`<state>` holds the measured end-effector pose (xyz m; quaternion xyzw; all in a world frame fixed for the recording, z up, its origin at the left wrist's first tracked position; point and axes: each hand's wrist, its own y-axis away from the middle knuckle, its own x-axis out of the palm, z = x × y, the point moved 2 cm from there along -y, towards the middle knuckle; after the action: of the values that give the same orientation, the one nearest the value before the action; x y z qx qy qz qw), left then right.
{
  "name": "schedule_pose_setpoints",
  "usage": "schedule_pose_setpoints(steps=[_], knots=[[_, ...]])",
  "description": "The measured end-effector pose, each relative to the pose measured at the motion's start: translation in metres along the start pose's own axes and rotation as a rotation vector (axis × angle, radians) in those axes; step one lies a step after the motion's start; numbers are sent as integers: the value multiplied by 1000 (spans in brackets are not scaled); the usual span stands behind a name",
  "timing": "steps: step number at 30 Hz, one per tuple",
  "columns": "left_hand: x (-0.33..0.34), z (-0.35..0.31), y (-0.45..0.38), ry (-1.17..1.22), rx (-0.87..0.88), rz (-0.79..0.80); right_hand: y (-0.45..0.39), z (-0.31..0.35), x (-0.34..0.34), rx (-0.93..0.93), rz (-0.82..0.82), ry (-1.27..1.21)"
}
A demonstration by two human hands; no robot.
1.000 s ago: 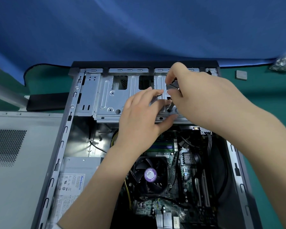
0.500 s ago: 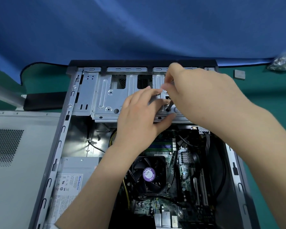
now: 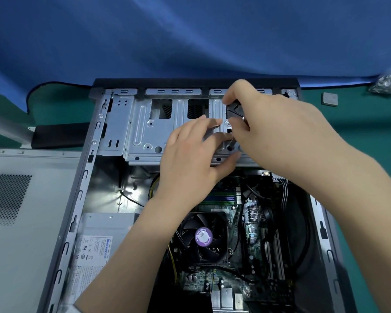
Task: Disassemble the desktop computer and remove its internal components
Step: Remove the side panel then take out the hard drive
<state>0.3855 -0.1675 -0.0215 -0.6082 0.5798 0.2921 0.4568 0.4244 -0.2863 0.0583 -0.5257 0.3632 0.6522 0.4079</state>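
My right hand [image 3: 278,129], in the upper right part of the frame, grips a black screwdriver handle [image 3: 235,109] with curled fingers and thumb; its thin metal shaft [image 3: 231,144] goes down to the drive cage [image 3: 145,132], and I cannot tell if the tip sits in a screw. My left hand [image 3: 190,161] lies just beside it, at the centre, with the fingers rather straight and flat on top of the cage and the thumb under its near edge. The cage is bare grey sheet metal with pressed ribs, round holes and two square openings, and it spans the upper part of the computer case [image 3: 86,177]. The case lies open on its side in the middle of the frame, on a green table [image 3: 370,132]. Below my hands I see the green motherboard [image 3: 253,233] with black cables, and a black cooler fan [image 3: 201,238] with a purple round sticker. At the lower left of the case is the grey power supply [image 3: 99,240] with a white label. The removed side panel [image 3: 20,222], grey with a mesh patch, lies at the left edge. A blue cloth [image 3: 190,37] fills the top of the frame.
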Motion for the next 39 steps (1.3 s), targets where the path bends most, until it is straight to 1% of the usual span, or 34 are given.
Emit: schedule_pose_setpoints(steps=[2, 3, 7, 9, 11, 13, 16, 18, 21, 23, 27, 32, 36, 39], knots=[[0, 0, 0, 3, 5, 1, 1, 0, -1, -3, 17, -59], [0, 0, 0, 7, 7, 5, 1, 0, -1, 9, 8, -50], [0, 0, 0, 21, -6, 4, -2, 1, -1, 40, -75, 117], [0, -1, 0, 17, -2, 1, -3, 1, 2, 27, -78, 76], [0, -1, 0, 9, 3, 0, -2, 2, 2, 17, -36, -2], [0, 0, 1, 4, 3, 5, 0, 3, 2, 14, -30, -56], [0, 0, 0, 13, 0, 20, -2, 3, 1, 46, -113, 16], [0, 1, 0, 24, -6, 19, -4, 1, 2, 39, -115, 37], [2, 1, 0, 28, -2, 1, -4, -2, 4, 33, -61, -87], [2, 2, 0, 33, -7, 1, -2, -2, 4, 33, -64, -134], [2, 4, -1, 79, -34, -5, -3, -6, 4, 47, -130, -70], [2, 7, -2, 127, -37, -9, -2, -6, 6, -6, -29, -205], [1, 7, -3, 175, -84, -2, -4, -11, 10, 16, -95, -187], [1, 9, -4, 191, -91, 6, -3, -10, 16, 22, -63, -345]])
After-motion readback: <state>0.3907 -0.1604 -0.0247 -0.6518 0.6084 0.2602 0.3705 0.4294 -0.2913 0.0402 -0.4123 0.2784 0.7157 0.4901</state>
